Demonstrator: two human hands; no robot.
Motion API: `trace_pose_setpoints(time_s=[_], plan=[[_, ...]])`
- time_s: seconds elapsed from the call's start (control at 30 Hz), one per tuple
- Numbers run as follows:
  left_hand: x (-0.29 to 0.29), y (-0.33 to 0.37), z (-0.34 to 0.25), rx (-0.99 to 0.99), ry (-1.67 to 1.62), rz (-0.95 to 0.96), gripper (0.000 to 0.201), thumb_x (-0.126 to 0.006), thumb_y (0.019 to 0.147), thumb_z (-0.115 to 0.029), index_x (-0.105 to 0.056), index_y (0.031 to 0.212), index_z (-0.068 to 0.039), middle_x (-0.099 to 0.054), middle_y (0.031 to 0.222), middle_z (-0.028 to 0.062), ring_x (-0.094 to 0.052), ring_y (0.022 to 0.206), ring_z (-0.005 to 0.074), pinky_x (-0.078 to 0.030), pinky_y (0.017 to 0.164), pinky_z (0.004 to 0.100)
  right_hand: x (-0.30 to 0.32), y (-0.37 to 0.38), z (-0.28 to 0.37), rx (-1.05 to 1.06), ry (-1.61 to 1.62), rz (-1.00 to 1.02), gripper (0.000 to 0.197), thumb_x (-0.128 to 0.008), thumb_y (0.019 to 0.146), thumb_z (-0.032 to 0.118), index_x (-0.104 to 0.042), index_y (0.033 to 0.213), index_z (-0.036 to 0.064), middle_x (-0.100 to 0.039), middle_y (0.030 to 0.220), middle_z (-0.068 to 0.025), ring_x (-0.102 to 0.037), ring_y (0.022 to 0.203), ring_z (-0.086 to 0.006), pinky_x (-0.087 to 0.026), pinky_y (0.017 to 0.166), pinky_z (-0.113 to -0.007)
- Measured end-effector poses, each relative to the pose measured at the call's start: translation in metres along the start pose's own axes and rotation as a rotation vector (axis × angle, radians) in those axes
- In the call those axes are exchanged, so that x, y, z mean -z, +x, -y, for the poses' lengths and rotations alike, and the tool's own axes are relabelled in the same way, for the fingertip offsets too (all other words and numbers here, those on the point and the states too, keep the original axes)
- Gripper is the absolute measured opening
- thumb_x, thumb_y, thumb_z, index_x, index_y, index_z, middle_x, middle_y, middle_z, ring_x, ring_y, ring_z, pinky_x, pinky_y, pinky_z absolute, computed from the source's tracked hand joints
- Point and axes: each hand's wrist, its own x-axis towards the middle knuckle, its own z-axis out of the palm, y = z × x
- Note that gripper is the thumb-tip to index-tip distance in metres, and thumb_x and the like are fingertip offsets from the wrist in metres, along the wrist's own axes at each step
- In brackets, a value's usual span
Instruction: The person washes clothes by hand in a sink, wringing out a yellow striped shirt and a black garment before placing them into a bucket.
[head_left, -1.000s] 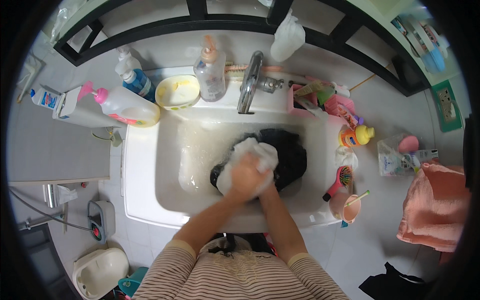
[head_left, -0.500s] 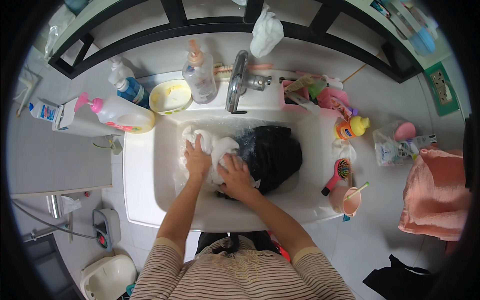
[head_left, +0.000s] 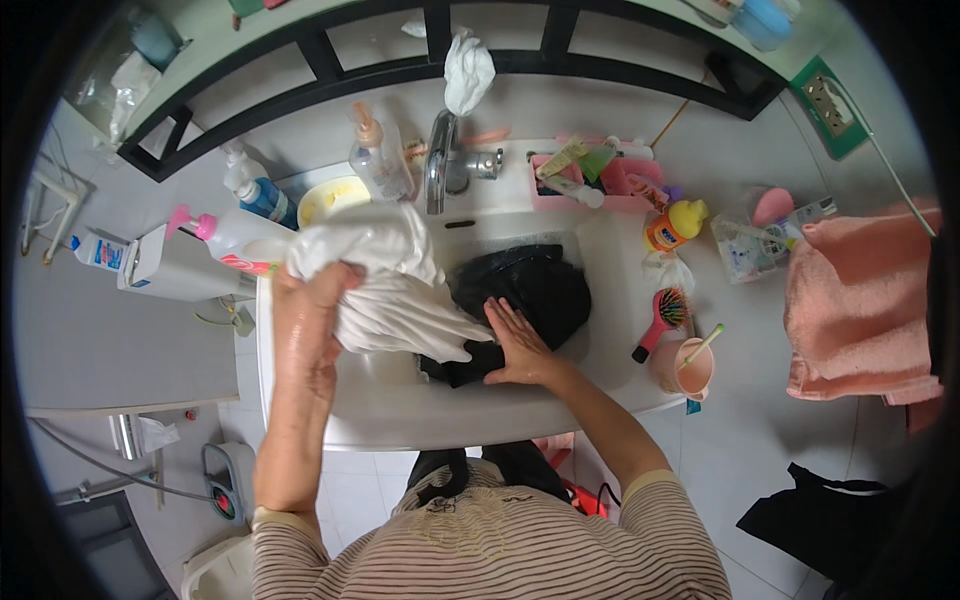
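A wet white cloth (head_left: 395, 300) is bunched in my left hand (head_left: 308, 315), lifted above the left side of the white sink (head_left: 370, 425). Its folds hang down toward the middle of the basin, and its kind of garment cannot be made out. My right hand (head_left: 520, 350) is open, with fingers spread and palm down, at the lower left edge of a dark black cloth (head_left: 530, 290). The fingertips seem to rest on that cloth, which lies heaped in water in the right half of the basin. Behind both stands the chrome faucet (head_left: 440, 165).
Along the back rim stand a clear pump bottle (head_left: 380, 160) and a yellowish soap dish (head_left: 333, 200). A pink organizer (head_left: 610, 190), yellow-capped bottle (head_left: 675, 225), hairbrush (head_left: 665, 315) and pink cup (head_left: 683, 370) line the right. A large pump bottle (head_left: 240, 235) is at left.
The white cloth, pressed down in the basin by both hands before, is now raised up and left in my left hand. My right hand has moved right, off it, to the black cloth.
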Motion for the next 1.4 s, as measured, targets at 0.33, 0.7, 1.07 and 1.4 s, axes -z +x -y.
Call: trace_pose_setpoints(time_s=[0.33,0.7,1.07,1.4], plan=[[-0.043,-0.051,-0.153,-0.333,-0.247,0.012,0.010,-0.060,0.073,-0.003,-0.063,0.081,0.002,-0.062,0.075,0.0059,-0.059,0.066,0.0130,-0.050,0.066,0.0242,0.025,0.033,0.069,0.268,0.120,-0.389,0.136,-0.088,0.039,0.038,-0.009,0.142,0.0003,-0.012,0.147,-0.0231,-0.008,0.137,-0.0383,-0.014,0.108,-0.053],[0.049,0.007,-0.053,-0.203,0.057,-0.154,0.021,-0.057,0.073,-0.002,-0.058,0.094,0.001,-0.062,0.082,0.0080,-0.061,0.071,0.0163,-0.051,0.066,0.0292,-0.033,0.072,0.038,-0.036,0.779,-0.647,0.038,-0.073,0.070,0.018,-0.059,0.101,0.0005,-0.065,0.095,-0.0141,-0.062,0.088,-0.0228,-0.046,0.079,-0.030],[0.135,0.050,0.236,0.266,0.611,0.155,0.060,-0.048,0.088,-0.042,-0.043,0.129,0.002,-0.048,0.127,0.0205,-0.047,0.117,0.0279,-0.040,0.094,0.0364,0.105,0.037,0.180,0.430,0.194,-0.968,0.042,-0.072,0.066,0.008,-0.057,0.103,-0.0026,-0.062,0.092,-0.0136,-0.059,0.087,-0.0205,-0.045,0.080,-0.029],[0.032,0.003,0.062,-0.349,-0.016,0.421,0.075,-0.043,0.088,-0.057,-0.029,0.138,-0.004,-0.037,0.136,0.0138,-0.036,0.125,0.0237,-0.027,0.103,0.0325,0.115,0.035,0.210,0.360,0.641,-0.912,0.044,-0.070,0.071,0.009,-0.054,0.111,-0.0008,-0.058,0.107,-0.0111,-0.056,0.098,-0.0199,-0.043,0.087,-0.029]])
